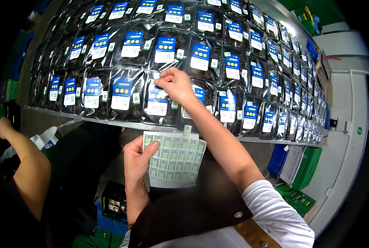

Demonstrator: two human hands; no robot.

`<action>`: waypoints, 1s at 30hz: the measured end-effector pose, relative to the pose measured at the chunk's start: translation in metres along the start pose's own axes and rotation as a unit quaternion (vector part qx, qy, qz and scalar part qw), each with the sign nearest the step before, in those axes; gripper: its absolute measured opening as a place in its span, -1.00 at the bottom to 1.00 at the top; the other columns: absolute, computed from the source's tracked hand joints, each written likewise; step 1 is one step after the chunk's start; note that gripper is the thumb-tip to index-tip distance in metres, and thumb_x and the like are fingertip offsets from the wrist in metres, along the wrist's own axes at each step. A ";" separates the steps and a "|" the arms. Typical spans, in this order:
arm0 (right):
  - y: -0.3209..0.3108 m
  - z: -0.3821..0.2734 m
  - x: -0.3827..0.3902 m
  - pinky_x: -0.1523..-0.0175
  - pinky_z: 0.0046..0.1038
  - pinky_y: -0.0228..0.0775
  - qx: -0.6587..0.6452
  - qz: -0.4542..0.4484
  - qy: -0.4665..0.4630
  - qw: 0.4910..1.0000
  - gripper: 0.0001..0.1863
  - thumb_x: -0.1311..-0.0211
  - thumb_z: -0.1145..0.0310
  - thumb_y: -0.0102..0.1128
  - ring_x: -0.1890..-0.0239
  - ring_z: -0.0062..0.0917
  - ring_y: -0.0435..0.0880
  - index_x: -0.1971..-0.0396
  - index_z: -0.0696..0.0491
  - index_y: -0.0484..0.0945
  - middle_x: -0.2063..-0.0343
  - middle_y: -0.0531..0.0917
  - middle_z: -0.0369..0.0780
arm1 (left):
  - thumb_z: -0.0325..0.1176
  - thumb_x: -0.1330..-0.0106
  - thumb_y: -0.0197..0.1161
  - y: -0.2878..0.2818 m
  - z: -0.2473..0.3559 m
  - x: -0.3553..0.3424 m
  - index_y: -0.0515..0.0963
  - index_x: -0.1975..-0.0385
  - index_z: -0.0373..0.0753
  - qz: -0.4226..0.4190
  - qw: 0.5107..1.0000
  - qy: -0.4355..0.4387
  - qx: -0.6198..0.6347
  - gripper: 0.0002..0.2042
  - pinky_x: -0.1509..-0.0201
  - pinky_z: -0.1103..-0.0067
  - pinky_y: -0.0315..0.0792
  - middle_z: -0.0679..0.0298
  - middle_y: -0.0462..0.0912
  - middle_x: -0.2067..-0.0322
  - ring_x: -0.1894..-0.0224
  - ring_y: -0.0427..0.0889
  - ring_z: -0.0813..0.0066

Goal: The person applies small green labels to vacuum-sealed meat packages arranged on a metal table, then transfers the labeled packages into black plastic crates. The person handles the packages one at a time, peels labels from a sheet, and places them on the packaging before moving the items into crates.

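My left hand (137, 159) grips a white sheet of small green-and-white stickers (175, 161) by its left edge, thumb on top. One sticker (187, 130) sticks up past the sheet's upper edge. My right hand (176, 86) reaches over the front row with fingers pinched together above a film-wrapped black tray (164, 118). That tray bears a blue-and-white label (157, 106), partly covered by my fingers. Whatever the fingertips hold, if anything, is too small to make out. Neighbouring trays carry the same label plus a small green-and-white sticker (136, 98).
Many wrapped trays stand in rows on a table with a metal front edge (130, 125). A co-worker's bare arm (31, 165) comes in at the left. Green crates (307, 167) and a blue crate (278, 159) stand at the right. More crates (110, 223) lie below left.
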State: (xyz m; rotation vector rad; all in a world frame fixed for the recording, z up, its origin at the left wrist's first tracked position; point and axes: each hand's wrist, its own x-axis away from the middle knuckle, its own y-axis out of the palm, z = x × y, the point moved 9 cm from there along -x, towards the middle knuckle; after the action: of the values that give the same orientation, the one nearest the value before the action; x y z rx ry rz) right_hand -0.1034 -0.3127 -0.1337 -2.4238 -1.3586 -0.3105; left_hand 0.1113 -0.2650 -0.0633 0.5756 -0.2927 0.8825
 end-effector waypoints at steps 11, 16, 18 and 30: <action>0.015 -0.043 -0.011 0.40 -0.45 0.45 0.238 0.012 -0.123 0.963 -0.66 0.02 0.26 0.44 0.55 -0.50 0.62 0.47 0.19 0.49 0.57 0.62 -0.14 | -0.48 -0.25 0.23 -0.046 0.002 0.018 0.60 0.21 -0.43 0.068 0.997 0.028 0.025 -0.82 0.27 0.71 0.43 0.26 0.68 0.37 0.40 0.58 0.69; 0.077 -0.051 -0.031 0.55 -0.61 0.41 -0.025 -0.093 -0.064 0.993 -0.70 -0.06 0.45 0.33 0.64 -0.67 0.53 0.27 0.23 0.43 0.52 0.57 -0.26 | -0.47 -0.26 0.23 -0.064 0.003 0.030 0.59 0.21 -0.43 0.096 0.994 0.045 0.027 -0.82 0.28 0.72 0.43 0.27 0.68 0.37 0.40 0.58 0.69; 0.103 -0.064 -0.036 0.49 -0.60 0.45 0.003 -0.098 -0.139 0.985 -0.72 -0.04 0.47 0.33 0.59 -0.64 0.58 0.29 0.23 0.45 0.51 0.60 -0.24 | -0.47 -0.26 0.23 -0.073 0.006 0.037 0.59 0.22 -0.43 0.120 0.991 0.053 0.026 -0.83 0.29 0.73 0.43 0.27 0.68 0.38 0.41 0.58 0.70; 0.121 -0.099 -0.012 0.34 -0.36 0.42 0.349 -0.153 -0.213 0.900 -0.67 -0.01 0.11 0.38 0.44 -0.39 0.64 0.49 0.10 0.59 0.51 0.66 -0.20 | -0.47 -0.24 0.24 -0.089 0.020 0.053 0.59 0.25 -0.42 0.171 0.979 0.113 0.002 -0.84 0.31 0.73 0.42 0.29 0.67 0.40 0.42 0.56 0.72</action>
State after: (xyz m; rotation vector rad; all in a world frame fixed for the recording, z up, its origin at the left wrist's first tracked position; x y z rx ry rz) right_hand -0.0086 -0.4198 -0.0697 -1.7196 -1.6604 0.5841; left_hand 0.2138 -0.2873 -0.0533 0.4295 -0.1851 1.2718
